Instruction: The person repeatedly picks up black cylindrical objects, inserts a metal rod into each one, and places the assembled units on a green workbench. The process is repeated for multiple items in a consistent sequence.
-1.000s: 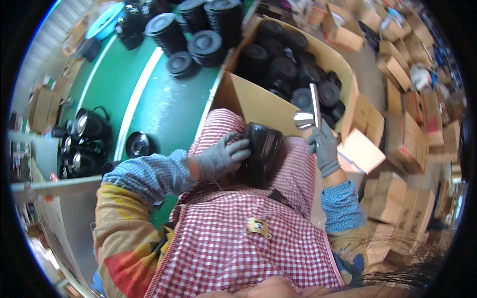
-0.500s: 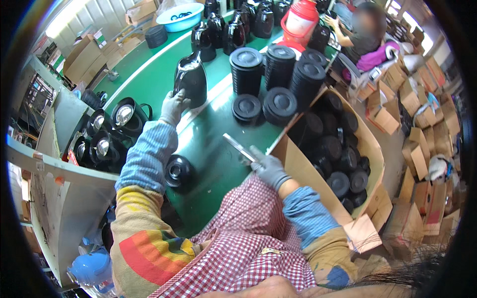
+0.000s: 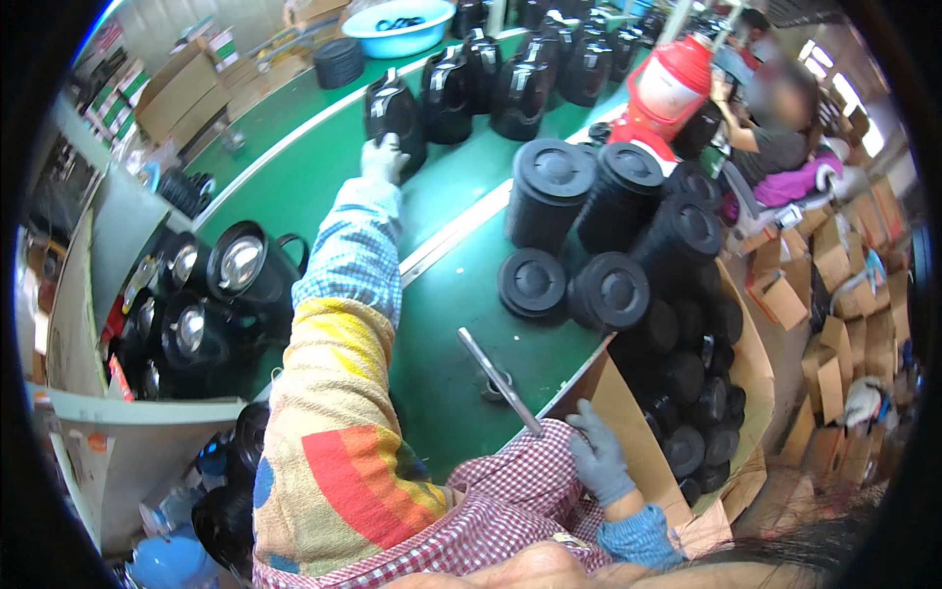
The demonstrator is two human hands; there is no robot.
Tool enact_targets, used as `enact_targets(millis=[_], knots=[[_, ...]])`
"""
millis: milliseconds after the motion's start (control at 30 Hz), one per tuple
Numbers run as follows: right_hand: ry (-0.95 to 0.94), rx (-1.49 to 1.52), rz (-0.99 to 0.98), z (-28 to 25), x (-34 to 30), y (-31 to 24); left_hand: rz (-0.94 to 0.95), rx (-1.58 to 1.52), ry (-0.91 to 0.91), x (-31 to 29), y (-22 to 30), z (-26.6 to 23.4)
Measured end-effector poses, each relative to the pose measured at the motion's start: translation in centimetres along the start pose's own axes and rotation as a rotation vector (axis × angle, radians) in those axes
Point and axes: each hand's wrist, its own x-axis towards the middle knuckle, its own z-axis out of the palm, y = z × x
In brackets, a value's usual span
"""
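Observation:
Across the green worktop (image 3: pixel 442 285), my left hand (image 3: pixel 385 159) in a grey glove is closed against the lower side of a glossy black jug-shaped housing (image 3: pixel 392 110). That housing stands upright beside a row of similar black housings (image 3: pixel 520 93). Close to my body, my gloved right hand (image 3: pixel 601 459) has its fingers apart and holds nothing that I can see. A metal rod (image 3: pixel 498 378) slants between the worktop and my checked apron, just left of that hand and apart from it.
Stacks of black round lids (image 3: pixel 554 187) stand right of the middle. Beside them a cardboard box (image 3: pixel 751 393) holds many black parts. A red and white container (image 3: pixel 667 88) and a blue basin (image 3: pixel 397 34) are farther back. Black pots (image 3: pixel 240 265) lie at left; another person (image 3: pixel 780 128) sits at far right.
My left hand has moved the black housing away from me, to the row at the back. My right hand has drawn back toward my body and let go of the metal rod.

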Motion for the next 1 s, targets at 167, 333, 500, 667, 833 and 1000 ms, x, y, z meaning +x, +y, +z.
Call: enact_targets(millis=[167,333,500,667,833,1000], knots=[[0.105,0.081,0.21,-2.9,-6.0,3.8,0.372,0.698,-0.227,-12.8,2.1,-2.2],[0.143,0.187,0.279,-3.9,-9.7,4.9,1.154,1.421,-0.069,-24.2,12.7,-16.3],[0.165,0.326,0.313,-3.1,-12.8,5.6,0.798,1.834,0.123,-22.1,13.5,-25.0],[0.2,0.171,0.096,-4.7,-16.1,3.4,1.052,1.629,-0.111,-23.9,13.9,-23.5],[0.329,0.213,0.179,-7.2,-19.3,1.3,1.401,1.28,-0.565,-37.3,18.7,-17.1],[0.373,-0.002,-0.247,-9.3,-18.9,-2.6,1.426,1.042,-1.203,-49.5,18.4,-10.9]])
